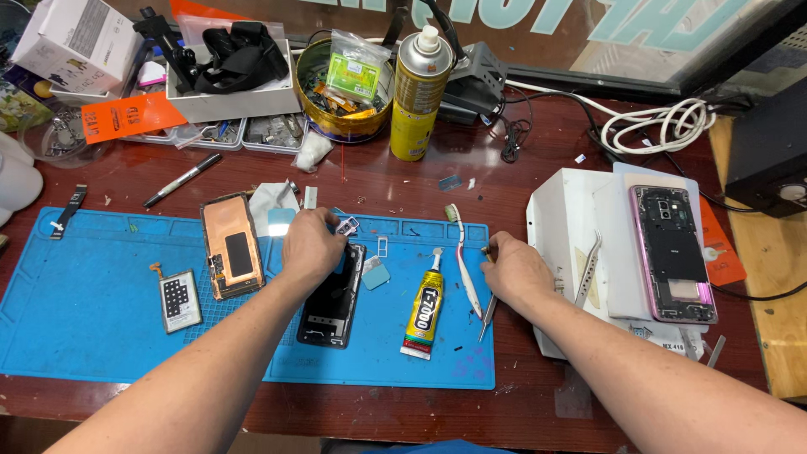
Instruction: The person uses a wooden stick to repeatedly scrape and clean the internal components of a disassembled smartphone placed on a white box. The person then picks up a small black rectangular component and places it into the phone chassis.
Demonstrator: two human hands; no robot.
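Observation:
My left hand [311, 246] rests on the top end of a black phone frame [329, 304] lying on the blue work mat [84, 303], fingers pressing a small part near it. My right hand [514, 267] sits at the mat's right edge, fingertips pinched on a thin metal tool [487, 311] that points down toward me. A tube of glue [424, 309] and a toothbrush [464, 261] lie between the hands. A copper-backed screen panel [230, 245] and a small battery-like part [179, 299] lie left of the left hand.
An opened pink phone [672, 252] rests on white sheets at right, with tweezers [588, 269] beside it. A yellow spray can [418, 94], a round tin of parts [340, 92], boxes and trays line the back. White cable [664, 126] coils at far right.

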